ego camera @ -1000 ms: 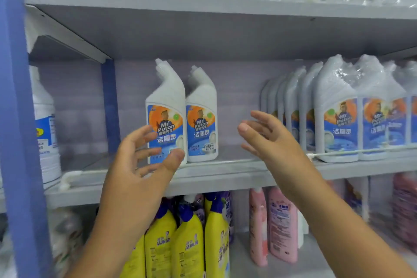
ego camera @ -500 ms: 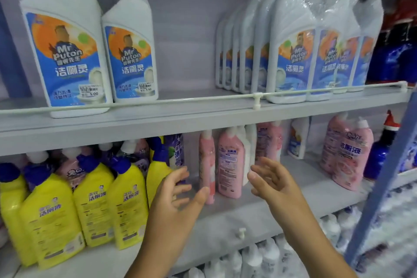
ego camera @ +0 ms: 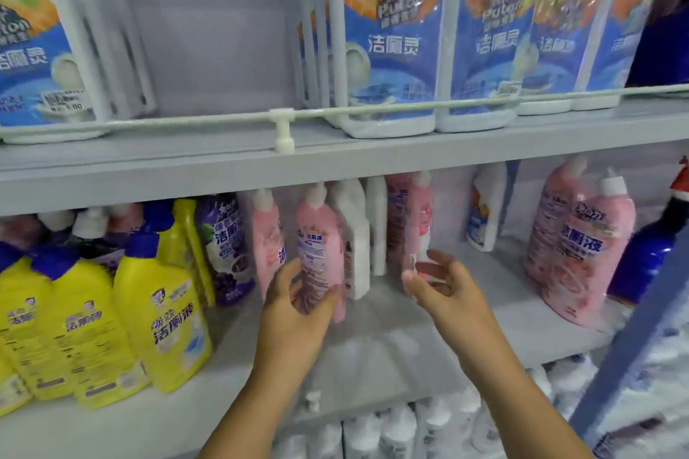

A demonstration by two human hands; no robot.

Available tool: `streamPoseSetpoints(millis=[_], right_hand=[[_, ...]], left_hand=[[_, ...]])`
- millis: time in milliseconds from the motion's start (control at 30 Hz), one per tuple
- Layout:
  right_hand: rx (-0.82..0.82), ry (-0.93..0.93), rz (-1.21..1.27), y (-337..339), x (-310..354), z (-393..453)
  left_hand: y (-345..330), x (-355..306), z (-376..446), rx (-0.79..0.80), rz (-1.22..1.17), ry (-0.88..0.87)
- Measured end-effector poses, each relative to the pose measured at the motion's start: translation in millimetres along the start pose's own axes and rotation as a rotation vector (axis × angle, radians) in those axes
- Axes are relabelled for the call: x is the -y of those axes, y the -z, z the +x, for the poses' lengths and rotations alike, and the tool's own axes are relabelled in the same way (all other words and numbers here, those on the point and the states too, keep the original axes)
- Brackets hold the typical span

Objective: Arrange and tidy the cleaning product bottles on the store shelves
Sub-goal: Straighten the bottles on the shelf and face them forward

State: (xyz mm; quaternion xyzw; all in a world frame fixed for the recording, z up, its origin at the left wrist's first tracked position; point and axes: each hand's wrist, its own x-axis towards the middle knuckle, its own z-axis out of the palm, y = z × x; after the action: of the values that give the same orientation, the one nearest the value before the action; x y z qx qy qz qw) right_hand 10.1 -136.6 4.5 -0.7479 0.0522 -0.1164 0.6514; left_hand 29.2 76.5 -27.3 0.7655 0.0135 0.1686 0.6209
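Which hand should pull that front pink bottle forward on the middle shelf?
Left. The left hand is already at the pink bottle, fingers and thumb either side of its lower body. The right hand is open beside it, touching nothing, nearer the other pink bottles further back.

Shop aisle: metal shelves [ego camera: 335,160] stocked with rows of identical cleaner bottles [ego camera: 395,37], price sticker [ego camera: 63,100].
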Motion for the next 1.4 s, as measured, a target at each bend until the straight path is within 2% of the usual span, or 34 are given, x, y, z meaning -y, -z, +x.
streamPoseSetpoints(millis=[133, 300, 467, 700, 900, 933, 1000, 1067, 1133, 1267, 1400], right_hand=[[0.029, -0.011, -0.027, 24, -20, 52], [0.067, 0.064, -0.141, 20, -26, 109], [0.130, 0.131, -0.139, 14, -39, 143], [0.114, 0.188, -0.148, 29, -54, 163], [0.116, 0.152, -0.110, 51, -55, 181], [0.098, 0.132, -0.109, 51, -54, 180], [-0.079, 0.141, -0.198, 51, -58, 165], [-0.250, 0.375, -0.305, 47, -60, 137], [-0.170, 0.546, -0.310, 34, -65, 123], [0.158, 0.337, -0.189, -7, -65, 152], [0.193, 0.218, -0.188, -43, -58, 179]], left_hand=[[-37, 13, 20, -0.133, 0.112, 0.009], [-63, 8, 48, -0.233, 0.195, 0.051], [-67, 18, 65, -0.269, 0.193, 0.046], [-62, 25, 89, -0.324, 0.187, -0.024], [-59, 29, 97, -0.357, 0.221, -0.024], [-61, 29, 91, -0.394, 0.241, -0.040], [-74, 29, 68, -0.471, 0.296, -0.098], [-91, 25, 48, -0.428, 0.242, -0.153], [-102, 20, 51, -0.278, 0.137, -0.139], [-108, 16, 79, -0.093, 0.064, -0.109], [-112, 26, 100, -0.058, 0.107, -0.108]])
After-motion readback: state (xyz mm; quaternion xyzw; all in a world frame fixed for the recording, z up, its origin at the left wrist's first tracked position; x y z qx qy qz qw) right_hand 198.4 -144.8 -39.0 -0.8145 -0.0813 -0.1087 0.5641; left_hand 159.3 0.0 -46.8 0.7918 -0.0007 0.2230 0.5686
